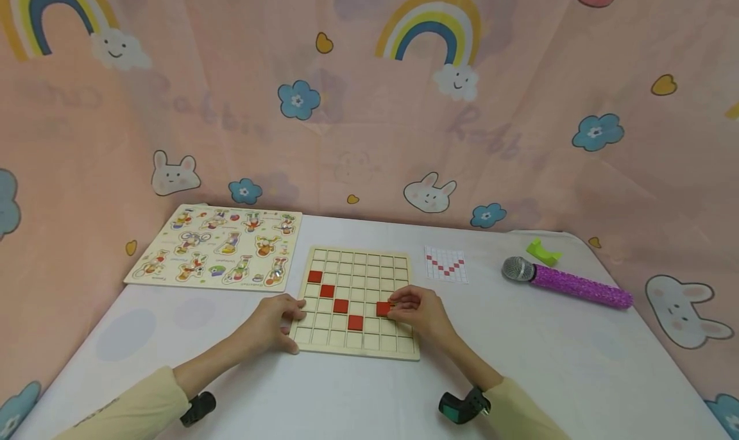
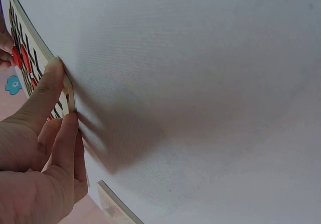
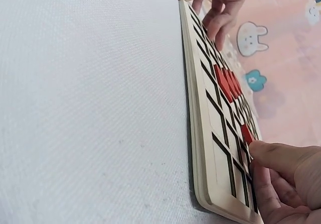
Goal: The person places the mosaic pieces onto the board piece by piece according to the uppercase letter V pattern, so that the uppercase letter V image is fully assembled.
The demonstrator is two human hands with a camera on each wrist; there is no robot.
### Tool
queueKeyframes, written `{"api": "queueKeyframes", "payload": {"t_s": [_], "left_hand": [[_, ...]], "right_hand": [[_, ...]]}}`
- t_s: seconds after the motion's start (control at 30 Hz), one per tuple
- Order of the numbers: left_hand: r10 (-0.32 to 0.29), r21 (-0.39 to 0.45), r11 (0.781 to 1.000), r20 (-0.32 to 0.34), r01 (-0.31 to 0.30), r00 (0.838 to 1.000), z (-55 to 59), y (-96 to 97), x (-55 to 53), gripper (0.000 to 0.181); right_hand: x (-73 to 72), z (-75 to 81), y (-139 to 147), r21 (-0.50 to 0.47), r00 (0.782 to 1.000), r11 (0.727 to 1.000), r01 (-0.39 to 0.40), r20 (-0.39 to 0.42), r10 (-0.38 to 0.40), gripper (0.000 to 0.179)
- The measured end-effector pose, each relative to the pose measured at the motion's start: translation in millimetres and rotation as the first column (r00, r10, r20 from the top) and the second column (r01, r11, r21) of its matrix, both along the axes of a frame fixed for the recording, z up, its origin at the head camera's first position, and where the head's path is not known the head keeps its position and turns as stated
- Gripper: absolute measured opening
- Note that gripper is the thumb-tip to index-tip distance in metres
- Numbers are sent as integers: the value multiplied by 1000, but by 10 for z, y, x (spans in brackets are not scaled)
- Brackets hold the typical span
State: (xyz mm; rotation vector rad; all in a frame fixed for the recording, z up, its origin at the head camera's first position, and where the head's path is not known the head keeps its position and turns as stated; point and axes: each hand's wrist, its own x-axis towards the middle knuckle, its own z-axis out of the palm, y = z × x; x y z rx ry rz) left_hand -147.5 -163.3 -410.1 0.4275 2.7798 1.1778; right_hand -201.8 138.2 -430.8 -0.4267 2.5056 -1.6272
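A pale wooden grid board lies on the white table in front of me. Four red square tiles, one of them this tile, step diagonally down from its left side. My left hand grips the board's near left corner, thumb at the front edge and fingers along the side; the left wrist view shows that thumb up close. Over the board's right part, my right hand pinches another red tile at its right edge. In the right wrist view, the thumb meets this tile's end.
A small card with a red V of squares lies behind the board, to the right. At the left is a wooden picture puzzle. A purple glittery microphone and a lime-green piece lie far right.
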Motion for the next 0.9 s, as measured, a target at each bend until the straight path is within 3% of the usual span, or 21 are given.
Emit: {"api": "queueKeyframes", "payload": {"t_s": [0.47, 0.9], "left_hand": [[8, -8, 1000, 2, -8, 1000, -5, 6, 4, 54], [-4, -2, 1000, -11, 4, 1000, -6, -2, -4, 54]], "right_hand": [[14, 3, -90, 14, 999, 1000, -11, -30, 11, 25], [13, -28, -112, -39, 999, 999, -36, -15, 35, 26]]}}
